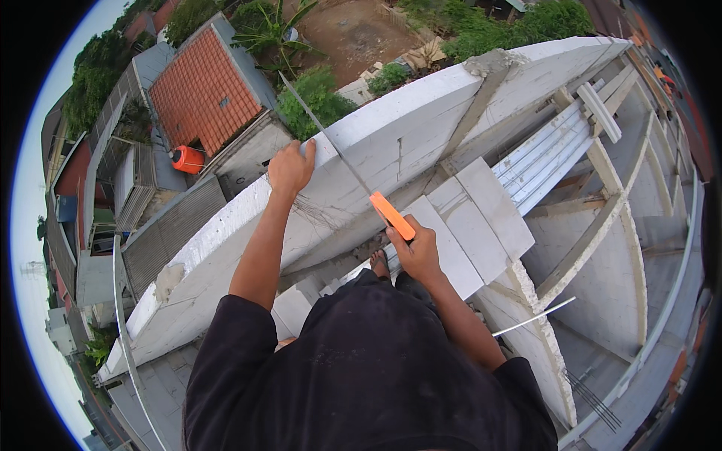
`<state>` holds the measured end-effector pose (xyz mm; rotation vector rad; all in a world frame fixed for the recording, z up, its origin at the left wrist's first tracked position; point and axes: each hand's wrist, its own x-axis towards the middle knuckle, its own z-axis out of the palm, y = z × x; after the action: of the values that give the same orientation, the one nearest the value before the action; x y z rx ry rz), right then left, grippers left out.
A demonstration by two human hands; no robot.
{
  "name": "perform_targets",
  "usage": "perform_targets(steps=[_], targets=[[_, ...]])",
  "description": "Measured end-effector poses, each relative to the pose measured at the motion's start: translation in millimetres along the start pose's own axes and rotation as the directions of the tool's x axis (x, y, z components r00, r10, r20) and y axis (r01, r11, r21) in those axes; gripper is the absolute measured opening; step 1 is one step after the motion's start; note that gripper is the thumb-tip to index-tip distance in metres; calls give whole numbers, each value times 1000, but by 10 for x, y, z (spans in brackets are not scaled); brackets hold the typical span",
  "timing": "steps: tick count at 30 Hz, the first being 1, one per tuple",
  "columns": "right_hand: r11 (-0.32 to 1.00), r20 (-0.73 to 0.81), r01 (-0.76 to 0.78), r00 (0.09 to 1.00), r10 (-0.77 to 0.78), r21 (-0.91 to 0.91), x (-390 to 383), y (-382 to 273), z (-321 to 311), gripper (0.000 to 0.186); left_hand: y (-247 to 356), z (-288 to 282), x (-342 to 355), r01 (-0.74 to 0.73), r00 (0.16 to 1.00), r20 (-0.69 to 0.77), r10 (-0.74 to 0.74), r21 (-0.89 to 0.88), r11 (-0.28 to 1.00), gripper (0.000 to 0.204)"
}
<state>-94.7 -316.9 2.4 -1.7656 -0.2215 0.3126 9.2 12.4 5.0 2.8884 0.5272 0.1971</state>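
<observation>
1. Setting: outdoors, high on an unfinished building, looking straight down. Below to the left lie a red tiled roof, grey metal roofs, an orange tank and green plants.
2. Surface: a thick white block wall runs diagonally from lower left to upper right, its top pale and rough, with grey mortar patches at both ends.
3. Right of the wall, grey wooden formwork and stacked white blocks fill the inner side; a bundle of pale slats lies among the beams.
4. Left hand: resting on the top edge of the wall, fingers curled over it, holding nothing else.
5. Right hand: fingers closed tight around the orange handle of a saw.
6. The saw blade, thin and grey, slants up-left from the handle across the wall top, passing just right of the left hand and out beyond the far edge.
7. A sandalled foot shows below the right hand, standing on the blocks.
8. A thin white rod sticks out by the right forearm.
</observation>
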Motion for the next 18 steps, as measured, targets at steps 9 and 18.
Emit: perform_targets(steps=[9, 18], targets=[[991, -111, 78, 990, -90, -113, -922, 968, -174, 22, 42, 6, -47, 30, 1000, 6, -30, -4, 1000, 63], [998, -42, 28, 999, -30, -53, -480, 627, -15, 22, 16, -42, -61, 43, 999, 27, -43, 1, 999, 63]])
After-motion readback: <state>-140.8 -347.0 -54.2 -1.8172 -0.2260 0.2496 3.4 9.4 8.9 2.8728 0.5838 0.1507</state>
